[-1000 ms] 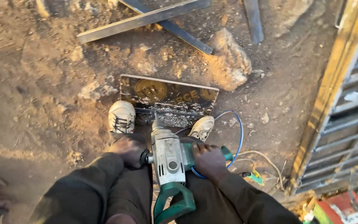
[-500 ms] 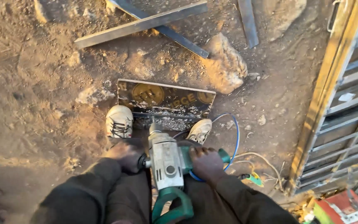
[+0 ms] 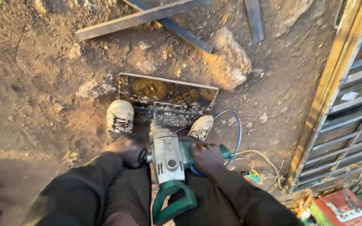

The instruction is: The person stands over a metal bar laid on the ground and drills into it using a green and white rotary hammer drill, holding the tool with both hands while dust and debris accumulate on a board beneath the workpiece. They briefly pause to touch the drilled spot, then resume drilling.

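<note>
The person stood over a large electric drill [image 3: 168, 157] with a grey metal body and green handles, held between the knees. The left hand [image 3: 126, 148] was wrapped tight round the dark side handle on the drill's left, fingers [image 3: 120, 144] fully curled about it. The right hand [image 3: 208, 159] was closed over the green side grip on the opposite flank, fingers folded round it too. A green loop handle sat at the drill's near end, toward the person's body.

The drill's long axis ran from that loop handle away from the person and down, its nose pointing at a rectangular metal plate [image 3: 168, 94] lying flat on the dirt ground [image 3: 42, 83]. The bit met the plate near its closer edge, where pale shavings lay scattered. Two dusty shoes [image 3: 120, 115] pinned that same edge, one on either side of the bit.

A blue cable [image 3: 236, 129] curved over the ground just right of the plate. A stone [image 3: 229, 60] lay beyond the plate's far right corner, and long steel bars [image 3: 143, 17] lay crossed farther off. A metal gate frame [image 3: 336, 83] stood at the right. No container showed its contents clearly.
</note>
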